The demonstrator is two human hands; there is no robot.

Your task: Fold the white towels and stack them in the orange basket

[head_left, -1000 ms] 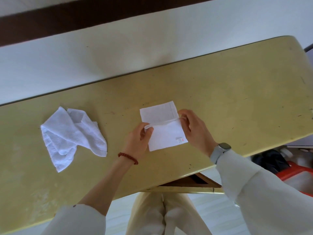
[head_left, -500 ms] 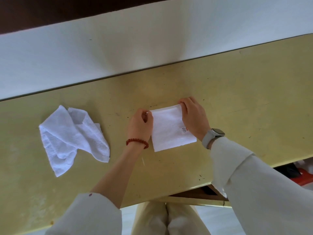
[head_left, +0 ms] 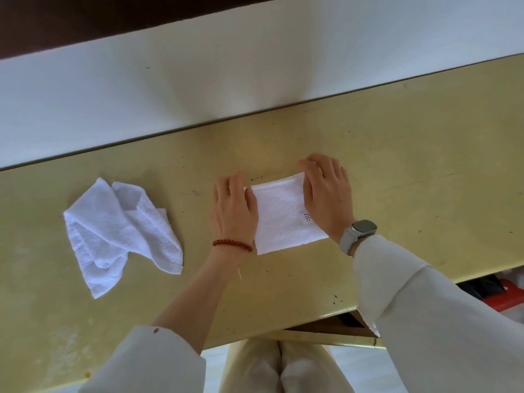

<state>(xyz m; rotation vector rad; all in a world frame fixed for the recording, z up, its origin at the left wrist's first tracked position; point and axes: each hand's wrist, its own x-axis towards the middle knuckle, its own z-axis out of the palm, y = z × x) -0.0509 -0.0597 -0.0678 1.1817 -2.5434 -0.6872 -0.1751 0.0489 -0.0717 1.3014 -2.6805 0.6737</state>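
A small folded white towel (head_left: 283, 217) with a tiny label lies flat in the middle of the yellow table (head_left: 425, 165). My left hand (head_left: 234, 209) presses flat on its left edge, fingers straight. On the towel's right edge my right hand (head_left: 326, 197) lies flat too, fingertips past the far corner. A second white towel (head_left: 119, 234) sits crumpled and unfolded on the table to the left, apart from both hands. A corner of the orange basket (head_left: 507, 299) shows below the table's near edge at the right.
A white wall (head_left: 198, 95) runs along the table's far edge. The table's near edge crosses in front of my legs (head_left: 283, 367). Dark objects sit beside the basket on the floor at right.
The near half of the towel has been folded over onto the far half. Both hands went from pinching the folded edge to pressing flat on the towel's sides.
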